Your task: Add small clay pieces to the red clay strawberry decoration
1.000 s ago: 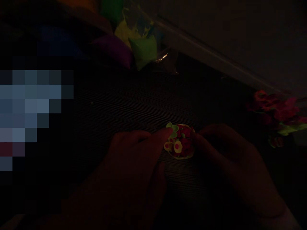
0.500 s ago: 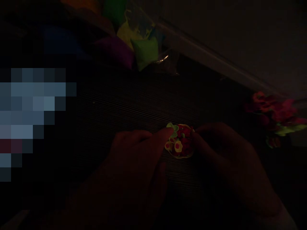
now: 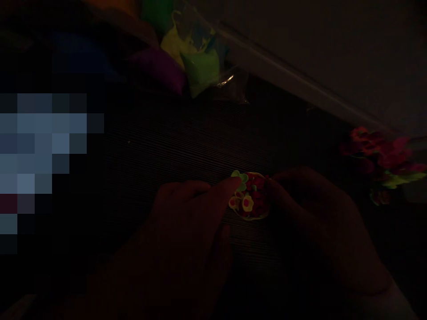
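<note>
A small round red piece (image 3: 256, 195), seemingly of modelling clay, lies on the dark table between my hands. Its rim is yellow, and green petal shapes and yellow flowers with red centres cover its left side. My left hand (image 3: 190, 218) is curled, with one digit resting over the piece's upper left edge. At the opposite edge, my right hand (image 3: 316, 218) has thumb and forefinger drawn together against the piece. Whether something tiny is pinched there is too dark to tell. The other fingers of both hands are mostly in shadow.
Clear bags of clay in green (image 3: 202, 69), purple (image 3: 158, 69) and yellow (image 3: 175, 44) lie at the back left. A pale raised edge (image 3: 283, 66) runs diagonally behind the table (image 3: 173, 138). Red and pink clay flowers (image 3: 383, 151) sit at right. A pixelated patch covers the left.
Both hands keep nearly the same place at the round clay piece. The right hand has shifted very slightly, and the view has dimmed a little.
</note>
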A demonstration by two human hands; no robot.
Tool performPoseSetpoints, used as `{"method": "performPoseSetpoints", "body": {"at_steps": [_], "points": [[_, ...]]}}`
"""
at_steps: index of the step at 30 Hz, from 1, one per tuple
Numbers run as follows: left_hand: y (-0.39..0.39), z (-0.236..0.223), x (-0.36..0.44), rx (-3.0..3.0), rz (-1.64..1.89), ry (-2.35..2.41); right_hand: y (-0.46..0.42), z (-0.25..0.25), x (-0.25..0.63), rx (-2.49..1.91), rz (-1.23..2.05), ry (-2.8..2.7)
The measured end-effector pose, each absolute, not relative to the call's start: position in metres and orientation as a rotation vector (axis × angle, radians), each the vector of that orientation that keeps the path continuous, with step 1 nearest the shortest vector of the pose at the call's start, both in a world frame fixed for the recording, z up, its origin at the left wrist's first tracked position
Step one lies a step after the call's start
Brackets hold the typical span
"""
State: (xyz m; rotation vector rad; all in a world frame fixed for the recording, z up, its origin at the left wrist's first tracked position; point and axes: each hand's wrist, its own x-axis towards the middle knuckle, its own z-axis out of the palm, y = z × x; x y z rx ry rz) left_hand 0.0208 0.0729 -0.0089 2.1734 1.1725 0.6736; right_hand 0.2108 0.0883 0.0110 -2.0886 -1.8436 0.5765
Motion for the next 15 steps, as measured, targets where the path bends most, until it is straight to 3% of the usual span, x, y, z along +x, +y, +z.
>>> {"method": "performPoseSetpoints", "body": {"at_steps": [15], "points": [[0.0719, -0.0080, 0.0202, 2.151, 0.670, 1.218, 0.0889, 0.0110, 0.2073, -2.061, 0.574, -1.829]]}}
